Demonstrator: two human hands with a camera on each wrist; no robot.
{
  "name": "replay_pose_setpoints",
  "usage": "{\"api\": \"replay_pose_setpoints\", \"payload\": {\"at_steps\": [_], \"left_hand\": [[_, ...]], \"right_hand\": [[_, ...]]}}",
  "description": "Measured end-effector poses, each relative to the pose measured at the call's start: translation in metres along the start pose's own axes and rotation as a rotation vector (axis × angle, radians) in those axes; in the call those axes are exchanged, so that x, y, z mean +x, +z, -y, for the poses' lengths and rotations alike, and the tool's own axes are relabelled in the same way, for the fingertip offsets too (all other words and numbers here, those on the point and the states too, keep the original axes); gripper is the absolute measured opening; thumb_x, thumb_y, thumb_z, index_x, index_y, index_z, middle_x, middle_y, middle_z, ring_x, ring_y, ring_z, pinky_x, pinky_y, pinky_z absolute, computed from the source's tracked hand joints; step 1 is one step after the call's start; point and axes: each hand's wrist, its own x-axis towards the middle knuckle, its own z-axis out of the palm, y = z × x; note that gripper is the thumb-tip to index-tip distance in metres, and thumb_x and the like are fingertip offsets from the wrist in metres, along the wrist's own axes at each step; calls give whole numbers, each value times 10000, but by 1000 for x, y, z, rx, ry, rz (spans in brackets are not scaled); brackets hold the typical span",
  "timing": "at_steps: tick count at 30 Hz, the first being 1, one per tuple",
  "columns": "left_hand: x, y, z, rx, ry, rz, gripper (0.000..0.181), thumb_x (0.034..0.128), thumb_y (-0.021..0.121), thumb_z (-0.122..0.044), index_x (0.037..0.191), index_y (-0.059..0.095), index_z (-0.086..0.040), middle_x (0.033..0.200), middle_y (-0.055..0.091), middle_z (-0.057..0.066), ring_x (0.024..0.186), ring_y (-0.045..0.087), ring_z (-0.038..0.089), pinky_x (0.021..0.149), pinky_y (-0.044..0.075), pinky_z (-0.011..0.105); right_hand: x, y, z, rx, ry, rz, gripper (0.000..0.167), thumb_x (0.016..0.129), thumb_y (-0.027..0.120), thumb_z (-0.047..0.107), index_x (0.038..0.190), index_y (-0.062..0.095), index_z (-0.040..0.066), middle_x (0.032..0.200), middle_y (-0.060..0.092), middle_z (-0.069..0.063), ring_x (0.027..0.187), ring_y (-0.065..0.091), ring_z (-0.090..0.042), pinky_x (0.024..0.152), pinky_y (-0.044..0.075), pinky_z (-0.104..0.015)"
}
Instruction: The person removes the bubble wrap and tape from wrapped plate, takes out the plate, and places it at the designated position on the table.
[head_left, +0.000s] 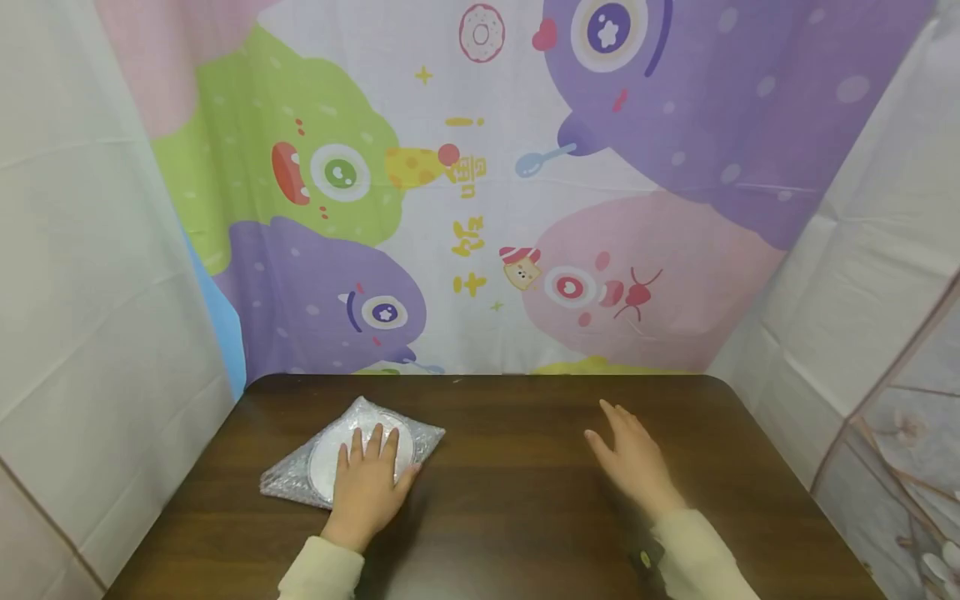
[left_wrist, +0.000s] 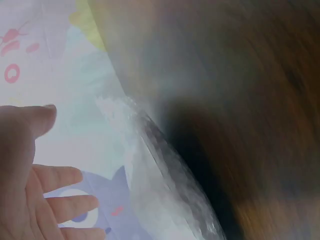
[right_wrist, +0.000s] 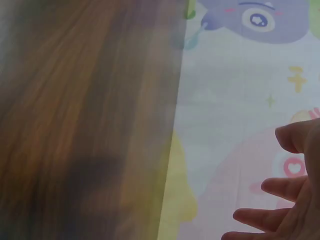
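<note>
A bubble-wrapped packet (head_left: 288, 481) lies on the left part of the dark wooden table, with a flat, round white thing (head_left: 324, 468) showing through the wrap; its kind cannot be told. Over this packet my left hand (head_left: 367, 493) is spread, fingers apart. The left wrist view shows a gap between the fingers (left_wrist: 72, 204) and the crinkled wrap (left_wrist: 165, 185), so the hand seems to hover above it. On the right side, my right hand (head_left: 636, 467) is held above the table, its fingers extended and holding nothing. The same hand (right_wrist: 295, 200) is partly cut off in the right wrist view.
The brown table (head_left: 510, 517) has rounded far corners. Behind it hangs a cloth (head_left: 480, 333) printed with cartoon monsters. Pale sheets close in the left (head_left: 90, 250) and right (head_left: 840, 275) sides, with floral tiles (head_left: 911, 467) visible at the lower right.
</note>
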Motion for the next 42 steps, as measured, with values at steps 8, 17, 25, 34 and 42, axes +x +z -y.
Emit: {"api": "replay_pose_setpoints", "payload": {"at_steps": [8,17,25,34,42], "left_hand": [[-1,-8,18,-123,-19,-56,591,928,628,-367,1341,543,46,1402,496,320,1291,432,572,1075,367,630],[-6,-20,46,-207,-93,-14,604,954,596,-332,1367,487,94,1422,436,369,1311,390,587,1094,327,652],[-8,-25,75,-258,-154,55,646,979,553,-329,1408,400,130,1462,362,386,1341,368,555,1082,331,659],[-7,-27,95,-249,-175,43,620,963,583,-292,1379,422,138,1426,388,405,1340,362,551,1089,319,660],[-3,-23,107,-268,-180,67,640,975,568,-299,1391,396,156,1447,365,398,1345,355,550,1078,331,662]], "right_hand": [[10,4,25,183,6,21,611,1002,530,361,1503,357,57,1520,395,-236,1383,391,-449,1115,335,-612],[18,22,56,328,31,54,576,996,546,360,1486,396,96,1514,414,-204,1336,455,-444,1066,388,-626],[25,42,79,444,11,70,549,983,578,336,1454,440,89,1463,472,-202,1331,463,-420,1052,417,-598],[31,69,103,528,-12,151,538,988,570,343,1446,446,90,1454,478,-211,1291,498,-441,1027,459,-562],[31,97,119,588,-11,218,564,986,576,345,1444,436,48,1426,485,-275,1216,568,-431,980,498,-541]]}}
